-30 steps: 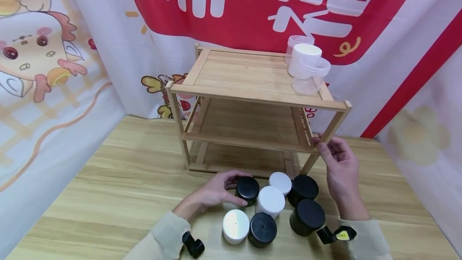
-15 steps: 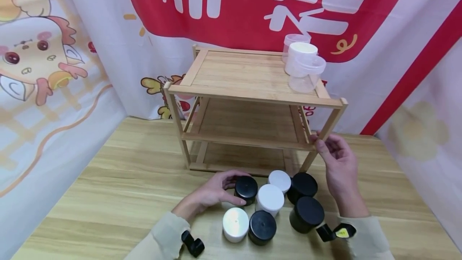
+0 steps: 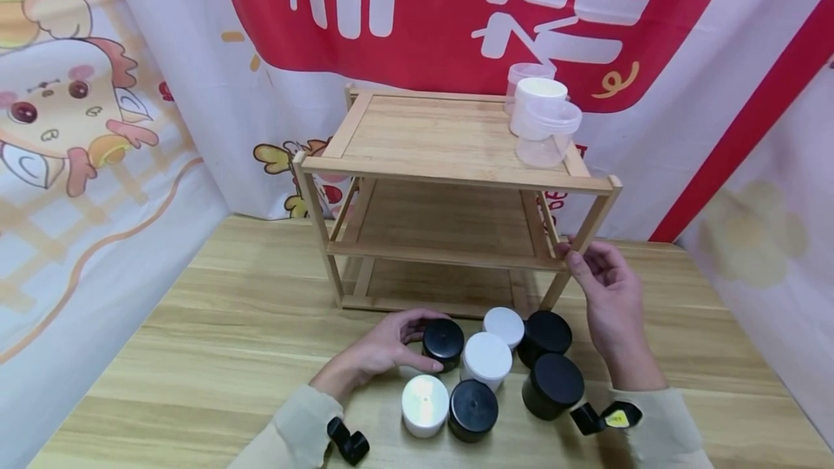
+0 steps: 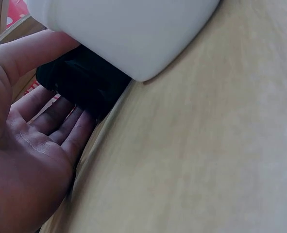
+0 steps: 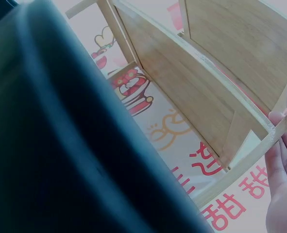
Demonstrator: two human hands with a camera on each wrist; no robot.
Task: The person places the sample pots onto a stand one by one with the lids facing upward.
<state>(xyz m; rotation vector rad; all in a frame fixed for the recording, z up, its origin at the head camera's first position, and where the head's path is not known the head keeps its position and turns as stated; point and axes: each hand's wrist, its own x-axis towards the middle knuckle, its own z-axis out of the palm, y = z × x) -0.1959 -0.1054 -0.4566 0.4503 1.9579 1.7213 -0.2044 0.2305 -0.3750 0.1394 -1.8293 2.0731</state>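
My left hand (image 3: 389,344) holds a small black lidded jar (image 3: 443,343) standing on the table, thumb on its near side and fingers behind it. In the left wrist view those fingers (image 4: 65,124) reach the jar's dark side, partly covered by a white jar (image 4: 133,34). At the right my right hand (image 3: 612,299) grips the front right post of a three-tier wooden rack (image 3: 417,172), level with the middle shelf. Beside the held jar stand white jars (image 3: 487,357) and black jars (image 3: 554,384). A black jar (image 5: 60,136) blocks much of the right wrist view.
On the top shelf's right side stand a white-topped tub (image 3: 538,100) and clear plastic tubs (image 3: 546,136). A printed cloth (image 3: 287,107) hangs behind the rack and along both sides. Bare wooden tabletop (image 3: 208,324) stretches to the left.
The head view has shifted slightly, so the rack and jars sit a little further left in it. Both hands keep their places on the jar and the post.
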